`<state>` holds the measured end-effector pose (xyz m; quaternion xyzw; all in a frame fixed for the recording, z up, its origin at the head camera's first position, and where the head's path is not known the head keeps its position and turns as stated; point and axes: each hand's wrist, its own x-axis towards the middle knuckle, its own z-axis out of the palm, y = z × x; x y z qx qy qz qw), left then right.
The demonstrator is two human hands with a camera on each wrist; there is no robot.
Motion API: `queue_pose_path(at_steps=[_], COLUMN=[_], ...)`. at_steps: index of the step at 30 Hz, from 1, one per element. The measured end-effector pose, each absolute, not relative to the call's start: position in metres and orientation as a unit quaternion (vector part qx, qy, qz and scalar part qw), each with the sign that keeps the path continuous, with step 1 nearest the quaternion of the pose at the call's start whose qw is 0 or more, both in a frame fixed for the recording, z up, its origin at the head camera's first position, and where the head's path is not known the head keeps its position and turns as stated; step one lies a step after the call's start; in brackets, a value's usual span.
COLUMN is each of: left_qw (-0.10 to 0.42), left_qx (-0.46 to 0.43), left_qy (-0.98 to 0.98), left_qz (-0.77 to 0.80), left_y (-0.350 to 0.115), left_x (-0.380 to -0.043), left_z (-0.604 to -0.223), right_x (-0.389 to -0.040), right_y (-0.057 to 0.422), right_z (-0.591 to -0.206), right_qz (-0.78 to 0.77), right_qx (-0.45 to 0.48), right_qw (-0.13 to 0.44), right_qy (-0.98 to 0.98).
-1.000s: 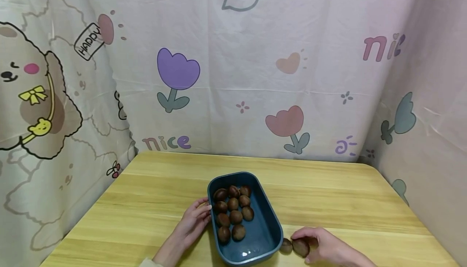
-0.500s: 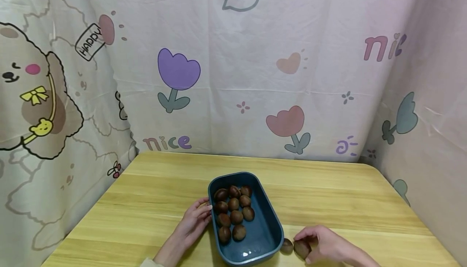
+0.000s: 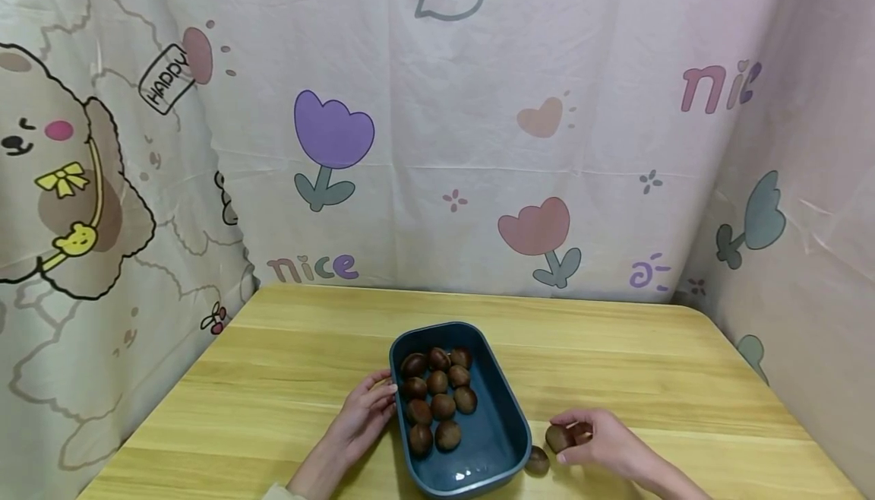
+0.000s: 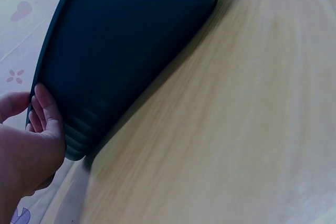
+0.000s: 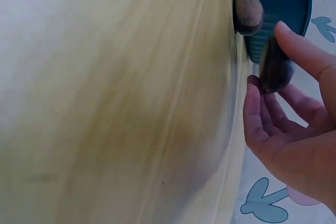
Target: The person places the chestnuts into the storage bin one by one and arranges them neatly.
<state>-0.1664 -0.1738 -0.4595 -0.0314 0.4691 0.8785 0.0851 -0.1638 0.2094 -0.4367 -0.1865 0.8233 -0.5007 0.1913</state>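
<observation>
A dark blue rectangular container point(image 3: 492, 424) stands on the table, several brown chestnuts point(image 3: 442, 406) gathered toward its far left part. My left hand point(image 3: 369, 412) holds the container's left rim, its fingers against the outer wall in the left wrist view. To the right of the container, my right hand point(image 3: 604, 439) pinches a chestnut point(image 5: 276, 66) between thumb and fingers. A bit more brown shows behind that chestnut, between the fingers, in the head view. Another chestnut point(image 3: 537, 461) lies on the table beside the container's near right corner, left of my right hand.
The light wood table point(image 3: 328, 333) runs back to a hanging cloth point(image 3: 437, 143) printed with flowers and hearts. More printed cloth hangs along the left and right sides.
My right hand has moved slightly away from me, carrying the pinched chestnut, which now sits farther back than the loose one. The left hand and the container have stayed in place.
</observation>
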Motion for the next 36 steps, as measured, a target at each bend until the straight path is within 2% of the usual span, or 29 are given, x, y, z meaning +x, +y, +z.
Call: queue_pose_path(at_steps=[15,21,36], left_qw=[0.081,0.085,0.081], left_qx=[-0.037,-0.010,-0.044], left_qy=[0.473,0.472,0.464], left_qz=[0.877,0.877,0.881], left_y=[-0.174,-0.174,-0.174], left_x=[-0.167,-0.167,-0.167], left_z=[-0.460,-0.461,-0.461], right_x=[-0.165,-0.168,-0.172], right_y=[0.195,0.190,0.171], right_z=[-0.430,-0.424,-0.398], right_qz=[-0.512,-0.499,-0.482], right_qx=[-0.184,-0.196,-0.206], right_qw=[0.111,0.096,0.088], right_qy=[0.832,0.839,0.847])
